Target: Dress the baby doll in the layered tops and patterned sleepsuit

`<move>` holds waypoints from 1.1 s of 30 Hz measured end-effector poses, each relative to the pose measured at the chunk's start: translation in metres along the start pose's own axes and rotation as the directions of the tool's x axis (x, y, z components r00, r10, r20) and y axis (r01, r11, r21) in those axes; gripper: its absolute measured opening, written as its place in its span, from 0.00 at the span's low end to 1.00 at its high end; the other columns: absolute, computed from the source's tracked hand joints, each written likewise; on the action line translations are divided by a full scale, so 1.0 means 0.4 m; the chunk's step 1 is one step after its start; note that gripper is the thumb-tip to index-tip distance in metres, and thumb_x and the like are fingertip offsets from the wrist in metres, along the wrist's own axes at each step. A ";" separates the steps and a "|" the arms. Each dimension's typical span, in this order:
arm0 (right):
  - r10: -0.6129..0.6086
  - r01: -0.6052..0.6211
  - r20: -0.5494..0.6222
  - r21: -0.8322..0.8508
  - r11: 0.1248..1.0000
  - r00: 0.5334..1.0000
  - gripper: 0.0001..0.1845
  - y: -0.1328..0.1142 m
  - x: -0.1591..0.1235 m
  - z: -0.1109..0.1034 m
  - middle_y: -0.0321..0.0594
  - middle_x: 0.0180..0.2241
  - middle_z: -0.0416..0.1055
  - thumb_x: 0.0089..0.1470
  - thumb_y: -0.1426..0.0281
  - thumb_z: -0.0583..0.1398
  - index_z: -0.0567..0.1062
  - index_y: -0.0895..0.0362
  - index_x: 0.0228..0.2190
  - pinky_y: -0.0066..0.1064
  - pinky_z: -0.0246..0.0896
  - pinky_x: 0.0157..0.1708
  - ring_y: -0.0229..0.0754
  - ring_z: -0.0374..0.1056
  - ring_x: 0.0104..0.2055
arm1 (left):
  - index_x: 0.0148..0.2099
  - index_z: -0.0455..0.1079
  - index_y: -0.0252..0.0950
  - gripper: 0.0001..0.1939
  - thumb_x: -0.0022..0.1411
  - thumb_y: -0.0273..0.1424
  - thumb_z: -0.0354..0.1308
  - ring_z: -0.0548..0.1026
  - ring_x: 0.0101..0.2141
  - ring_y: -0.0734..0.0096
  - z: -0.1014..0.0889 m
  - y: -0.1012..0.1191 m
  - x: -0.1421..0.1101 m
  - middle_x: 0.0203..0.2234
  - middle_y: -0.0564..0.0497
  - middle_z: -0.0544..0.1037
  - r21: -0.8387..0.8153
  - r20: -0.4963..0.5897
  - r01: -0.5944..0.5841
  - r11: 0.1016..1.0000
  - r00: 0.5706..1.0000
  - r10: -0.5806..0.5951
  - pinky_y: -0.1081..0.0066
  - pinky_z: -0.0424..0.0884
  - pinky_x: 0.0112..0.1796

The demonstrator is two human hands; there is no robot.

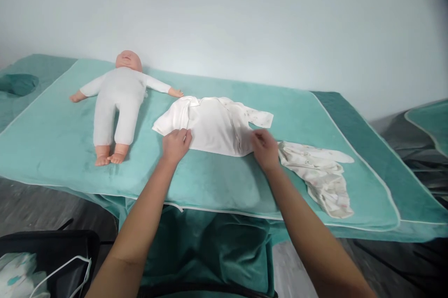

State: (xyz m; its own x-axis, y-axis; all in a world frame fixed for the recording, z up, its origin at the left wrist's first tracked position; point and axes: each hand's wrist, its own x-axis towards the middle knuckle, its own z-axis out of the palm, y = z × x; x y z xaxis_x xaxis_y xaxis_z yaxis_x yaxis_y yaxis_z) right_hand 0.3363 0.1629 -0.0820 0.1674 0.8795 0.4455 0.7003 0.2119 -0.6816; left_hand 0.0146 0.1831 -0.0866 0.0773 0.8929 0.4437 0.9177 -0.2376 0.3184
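A small white baby shirt lies spread flat on the teal blanket. My left hand pinches its lower left hem with the fingers closed on the cloth. My right hand grips the lower right corner of the same shirt. A baby doll in a white suit lies on its back to the left of the shirt, arms out, feet toward me. A crumpled pair of printed baby trousers lies just right of my right hand.
The blanket covers a table against a pale wall. A dark teal cushion sits at the far left. A black chair with a patterned cloth and a white cord stands at the lower left. Another teal-covered surface is at the right edge.
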 end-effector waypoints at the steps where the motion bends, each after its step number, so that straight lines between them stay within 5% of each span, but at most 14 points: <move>1: 0.058 -0.063 -0.133 -0.035 0.997 0.989 0.09 0.032 0.034 -0.002 0.40 0.36 0.72 0.59 0.61 0.56 0.72 0.52 0.35 0.40 0.65 0.44 0.46 0.68 0.40 | 0.32 0.73 0.37 0.22 0.74 0.40 0.45 0.71 0.27 0.66 0.001 -0.001 0.001 0.25 0.44 0.77 -0.002 0.000 -0.002 1.000 1.000 0.002 0.65 0.50 0.29; 4: 0.248 -0.303 -0.325 -0.131 0.944 0.913 0.15 0.127 0.138 -0.010 0.45 0.40 0.72 0.54 0.58 0.59 0.72 0.55 0.38 0.46 0.64 0.49 0.48 0.66 0.42 | 0.32 0.73 0.37 0.22 0.74 0.40 0.45 0.71 0.27 0.66 0.003 -0.003 0.005 0.24 0.45 0.76 -0.010 -0.005 0.004 1.000 1.000 -0.004 0.66 0.51 0.29; 8: 0.405 -0.449 -0.226 -0.199 0.871 0.886 0.15 0.195 0.219 -0.019 0.43 0.35 0.72 0.50 0.59 0.63 0.73 0.56 0.36 0.46 0.64 0.49 0.48 0.66 0.39 | 0.31 0.72 0.37 0.22 0.73 0.40 0.45 0.70 0.26 0.67 0.006 -0.007 0.008 0.23 0.46 0.75 -0.015 -0.012 0.016 1.000 1.000 -0.016 0.66 0.51 0.29; 13: 0.339 -0.366 -0.272 -0.052 0.929 0.900 0.13 0.223 0.237 -0.021 0.40 0.34 0.71 0.47 0.66 0.62 0.75 0.57 0.37 0.42 0.66 0.48 0.44 0.66 0.36 | 0.29 0.70 0.37 0.22 0.73 0.38 0.46 0.69 0.25 0.69 0.008 -0.008 0.011 0.22 0.47 0.74 -0.024 -0.052 0.008 1.000 0.999 -0.009 0.66 0.51 0.29; 17: 0.299 -0.300 -0.415 0.065 0.952 0.859 0.15 0.253 0.258 -0.020 0.40 0.35 0.69 0.51 0.64 0.59 0.73 0.58 0.39 0.42 0.67 0.47 0.42 0.65 0.35 | 0.28 0.68 0.37 0.22 0.73 0.38 0.45 0.67 0.25 0.70 0.009 -0.010 0.012 0.21 0.49 0.72 -0.036 -0.080 -0.013 0.999 0.997 0.010 0.66 0.51 0.30; 21: 0.230 -0.269 -0.474 -0.016 0.963 0.850 0.17 0.259 0.259 -0.016 0.45 0.43 0.69 0.50 0.69 0.56 0.72 0.56 0.44 0.47 0.65 0.52 0.45 0.66 0.41 | 0.28 0.68 0.38 0.22 0.73 0.38 0.45 0.67 0.25 0.69 0.008 -0.013 0.009 0.20 0.49 0.71 -0.037 -0.118 -0.015 0.999 0.993 0.011 0.65 0.53 0.30; 26: 0.022 -0.087 -0.419 -0.136 0.987 0.908 0.20 0.224 0.215 -0.008 0.51 0.48 0.69 0.52 0.70 0.54 0.72 0.58 0.47 0.48 0.66 0.51 0.50 0.68 0.48 | 0.28 0.67 0.39 0.22 0.74 0.37 0.44 0.71 0.32 0.63 0.001 -0.010 0.011 0.24 0.46 0.73 -0.071 -0.211 -0.013 0.997 0.977 -0.002 0.64 0.63 0.37; 33: -0.108 0.051 -0.378 -0.158 0.986 0.920 0.13 0.170 0.171 -0.013 0.47 0.42 0.73 0.57 0.69 0.53 0.75 0.55 0.41 0.44 0.69 0.46 0.49 0.70 0.47 | 0.49 0.75 0.35 0.14 0.68 0.27 0.50 0.71 0.52 0.54 -0.045 -0.086 0.013 0.48 0.38 0.76 -0.218 -0.342 0.234 0.947 0.891 -0.299 0.55 0.65 0.57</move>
State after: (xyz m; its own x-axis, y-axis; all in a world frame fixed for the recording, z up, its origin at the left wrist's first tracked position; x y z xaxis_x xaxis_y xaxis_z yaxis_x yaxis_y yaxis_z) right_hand 0.3991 0.2352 -0.0949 0.3402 0.6251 0.7025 0.8089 0.1865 -0.5576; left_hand -0.0235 0.1891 -0.0800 -0.3389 0.7359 0.5861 0.8024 -0.0992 0.5885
